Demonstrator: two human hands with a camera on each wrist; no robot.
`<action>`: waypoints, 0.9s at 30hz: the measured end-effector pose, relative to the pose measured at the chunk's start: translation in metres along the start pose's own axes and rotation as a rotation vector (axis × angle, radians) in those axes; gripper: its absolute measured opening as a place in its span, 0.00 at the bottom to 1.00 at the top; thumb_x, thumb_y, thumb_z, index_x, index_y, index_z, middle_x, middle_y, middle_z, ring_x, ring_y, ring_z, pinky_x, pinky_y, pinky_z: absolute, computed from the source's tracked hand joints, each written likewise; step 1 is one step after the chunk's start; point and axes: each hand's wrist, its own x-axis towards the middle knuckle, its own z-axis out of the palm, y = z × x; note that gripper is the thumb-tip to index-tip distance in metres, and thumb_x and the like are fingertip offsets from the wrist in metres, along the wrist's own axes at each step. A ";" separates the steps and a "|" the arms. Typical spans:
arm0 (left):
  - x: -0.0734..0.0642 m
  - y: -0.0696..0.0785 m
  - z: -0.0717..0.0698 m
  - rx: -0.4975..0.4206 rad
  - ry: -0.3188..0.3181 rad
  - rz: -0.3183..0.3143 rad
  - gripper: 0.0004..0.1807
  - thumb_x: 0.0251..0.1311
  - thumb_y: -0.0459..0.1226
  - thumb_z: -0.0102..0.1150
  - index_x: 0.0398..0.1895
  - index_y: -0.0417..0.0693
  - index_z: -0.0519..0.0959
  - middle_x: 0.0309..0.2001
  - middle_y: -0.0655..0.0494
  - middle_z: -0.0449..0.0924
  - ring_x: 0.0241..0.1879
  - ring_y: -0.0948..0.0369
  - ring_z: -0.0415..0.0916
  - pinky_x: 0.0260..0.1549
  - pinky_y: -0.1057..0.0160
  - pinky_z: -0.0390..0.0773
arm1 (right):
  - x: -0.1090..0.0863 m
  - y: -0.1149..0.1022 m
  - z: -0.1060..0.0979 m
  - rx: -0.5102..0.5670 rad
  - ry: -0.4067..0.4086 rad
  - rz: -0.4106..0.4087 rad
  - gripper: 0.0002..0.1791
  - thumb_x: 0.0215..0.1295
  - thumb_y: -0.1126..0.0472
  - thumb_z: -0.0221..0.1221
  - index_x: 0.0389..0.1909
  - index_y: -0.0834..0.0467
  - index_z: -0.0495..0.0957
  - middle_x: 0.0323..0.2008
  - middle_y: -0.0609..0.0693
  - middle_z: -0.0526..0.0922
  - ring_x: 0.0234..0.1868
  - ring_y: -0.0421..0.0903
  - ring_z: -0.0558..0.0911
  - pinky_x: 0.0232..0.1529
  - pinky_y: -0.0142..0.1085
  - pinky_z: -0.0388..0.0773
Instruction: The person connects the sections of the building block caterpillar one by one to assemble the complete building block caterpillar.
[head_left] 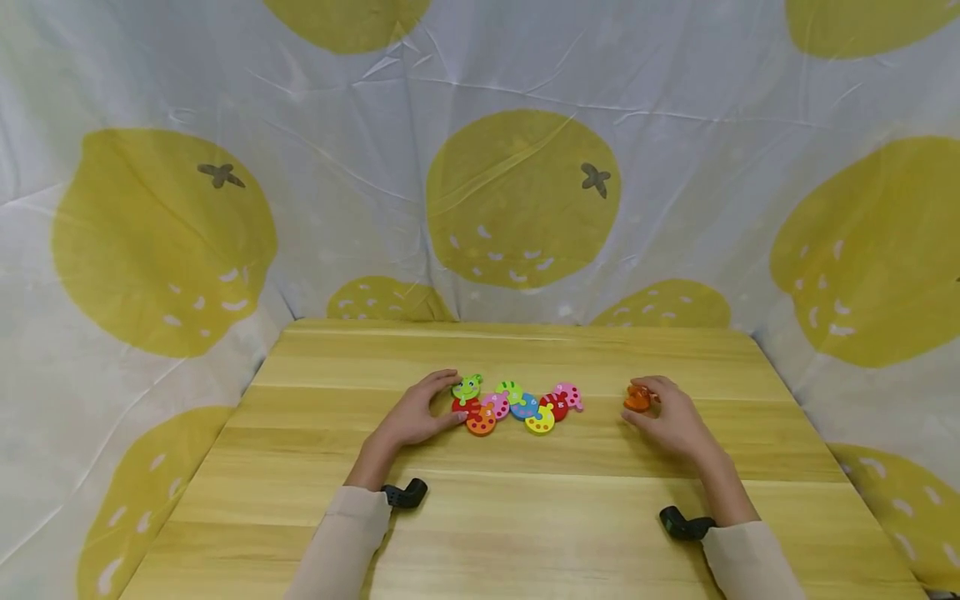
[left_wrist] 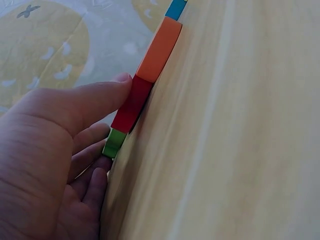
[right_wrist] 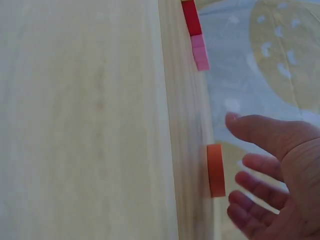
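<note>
A caterpillar jigsaw of joined, numbered pieces lies in a wavy row on the table. At its left end is a green smiling head. My left hand holds that end, thumb against the red piece below the head and fingers round the green edge. Well to the right of the row sits a separate orange piece. My right hand is beside it with thumb and fingers spread. In the right wrist view a gap shows between those fingers and the orange edge.
The wooden table ends at a back edge against a hanging cloth printed with yellow lemons. Each wrist wears a black camera mount, on the left and on the right. A pink piece ends the row.
</note>
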 end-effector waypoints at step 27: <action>-0.002 0.004 0.000 -0.012 -0.013 -0.009 0.40 0.65 0.51 0.68 0.78 0.50 0.67 0.80 0.53 0.59 0.80 0.47 0.55 0.76 0.41 0.60 | 0.005 0.028 -0.008 0.072 -0.115 0.062 0.32 0.61 0.49 0.73 0.61 0.60 0.79 0.53 0.57 0.82 0.49 0.51 0.78 0.50 0.44 0.77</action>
